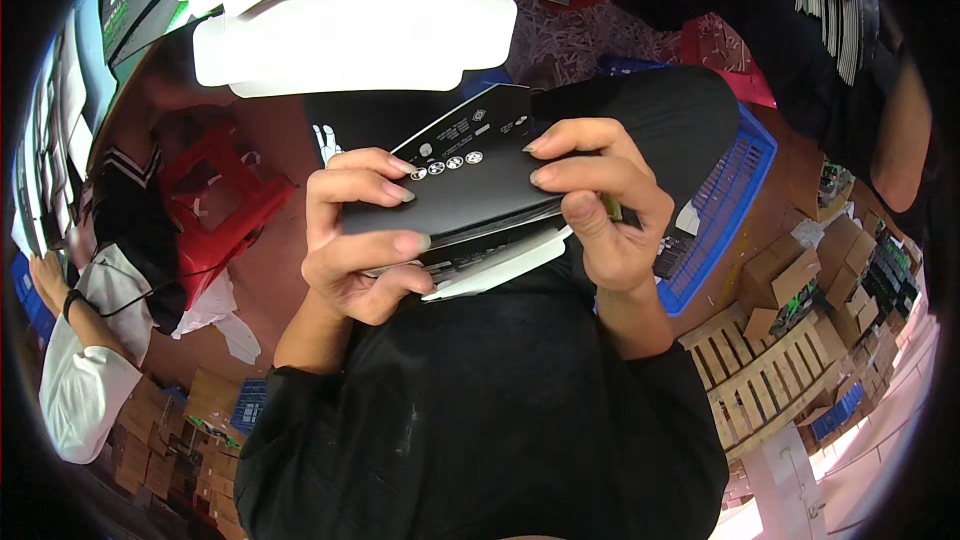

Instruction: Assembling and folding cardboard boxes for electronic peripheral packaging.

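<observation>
- Two bare hands, both closed on one flat black carton [470, 185], held in front of the chest, above the black-clad lap.
- Left hand [355, 245]: fingers [385, 190] curled over the top face of the carton at its left end, thumb pressed along the near edge; firmly gripped, not open.
- Right hand [605, 210]: fingers [570, 145] bent over the right end of the carton, thumb underneath at the near corner; closed grip too.
- Carton slightly tilted, its left end lower and nearer; small round white symbols on the top face; far corner raised toward the middle of the view.
- Just under the carton, touching it: a white flap [495, 270], sticking out at the near edge between the two hands.
- Behind the right hand, near: a blue plastic crate [735, 200], partly hidden by the black trouser leg.
- On the left, beside the left hand but apart: a red plastic stool [225, 205] on the brown floor, white paper scraps [215, 310] below it.
- Far left: another person in a white sleeve [80, 380], dark band on the wrist.
- Far right, well apart: a wooden pallet [760, 365] and stacked brown cardboard boxes [810, 265].
- At the top, farthest: big flat white card sheets [350, 35], bright and overexposed, with dark printed packages beside.
</observation>
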`<action>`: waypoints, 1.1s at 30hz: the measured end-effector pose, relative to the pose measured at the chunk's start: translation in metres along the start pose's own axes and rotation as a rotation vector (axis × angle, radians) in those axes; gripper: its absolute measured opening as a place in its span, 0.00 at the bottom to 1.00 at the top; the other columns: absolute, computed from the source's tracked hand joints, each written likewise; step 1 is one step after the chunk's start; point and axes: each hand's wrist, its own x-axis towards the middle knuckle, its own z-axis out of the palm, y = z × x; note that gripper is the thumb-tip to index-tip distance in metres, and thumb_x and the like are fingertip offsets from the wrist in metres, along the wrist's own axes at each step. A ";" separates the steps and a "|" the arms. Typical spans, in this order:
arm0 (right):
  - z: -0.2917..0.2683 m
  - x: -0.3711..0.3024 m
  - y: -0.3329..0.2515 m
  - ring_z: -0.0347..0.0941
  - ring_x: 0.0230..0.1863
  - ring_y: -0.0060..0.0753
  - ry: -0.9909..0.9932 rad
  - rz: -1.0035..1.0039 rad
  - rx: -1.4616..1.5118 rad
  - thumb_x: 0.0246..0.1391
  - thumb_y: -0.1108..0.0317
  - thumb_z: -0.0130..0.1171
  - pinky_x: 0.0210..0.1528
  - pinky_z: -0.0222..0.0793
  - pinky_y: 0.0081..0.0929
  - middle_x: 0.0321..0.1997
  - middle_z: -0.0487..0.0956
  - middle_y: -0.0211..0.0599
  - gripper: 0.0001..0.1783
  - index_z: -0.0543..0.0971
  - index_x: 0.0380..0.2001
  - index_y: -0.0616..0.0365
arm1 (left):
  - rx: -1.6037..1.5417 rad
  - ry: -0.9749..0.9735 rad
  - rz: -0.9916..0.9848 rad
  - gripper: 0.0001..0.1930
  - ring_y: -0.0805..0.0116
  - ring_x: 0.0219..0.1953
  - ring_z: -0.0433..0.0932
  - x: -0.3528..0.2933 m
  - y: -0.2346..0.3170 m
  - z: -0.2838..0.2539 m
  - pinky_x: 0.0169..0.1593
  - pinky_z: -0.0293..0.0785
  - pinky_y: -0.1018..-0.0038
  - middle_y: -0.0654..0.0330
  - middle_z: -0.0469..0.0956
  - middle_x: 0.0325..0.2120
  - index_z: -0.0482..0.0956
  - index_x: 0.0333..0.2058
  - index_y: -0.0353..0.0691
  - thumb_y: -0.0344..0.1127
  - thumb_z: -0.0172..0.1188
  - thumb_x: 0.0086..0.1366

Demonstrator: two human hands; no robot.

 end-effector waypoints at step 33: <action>0.003 -0.003 -0.011 0.76 0.34 0.33 -0.042 -0.183 -0.389 0.42 0.66 0.75 0.32 0.70 0.25 0.38 0.82 0.40 0.17 0.85 0.36 0.58 | -0.029 0.114 -0.074 0.24 0.51 0.45 0.79 -0.009 0.005 -0.001 0.48 0.78 0.60 0.56 0.73 0.34 0.69 0.40 0.40 0.34 0.77 0.52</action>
